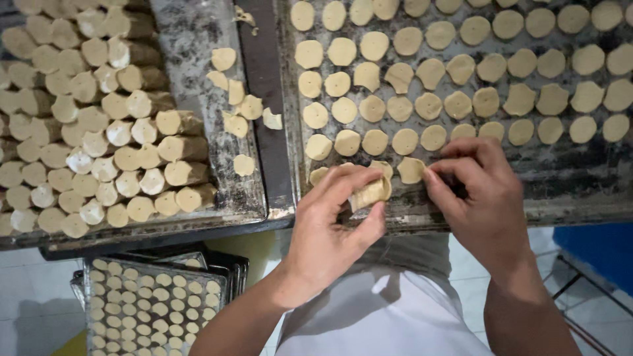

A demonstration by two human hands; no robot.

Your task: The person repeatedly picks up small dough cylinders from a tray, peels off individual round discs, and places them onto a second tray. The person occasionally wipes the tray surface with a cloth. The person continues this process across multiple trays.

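Note:
My left hand (pixel 333 221) grips a short stack of pale round dough slices (pixel 369 193) just above the near edge of a dark metal baking tray (pixel 567 175). My right hand (pixel 478 191) rests on the tray beside it, fingertips touching one dough slice (pixel 411 169) in the nearest row. Several rows of flat round dough slices (pixel 405 109) cover the tray's surface. The fingers of my right hand are curled and hide what lies under them.
A second worn tray (pixel 188 39) to the left holds a pile of beige dough logs (pixel 99 125) and several loose slices (pixel 237 109). Below the table, stacked trays filled with small dough rounds (pixel 155 306) sit on a tiled floor. A blue object (pixel 600 254) stands lower right.

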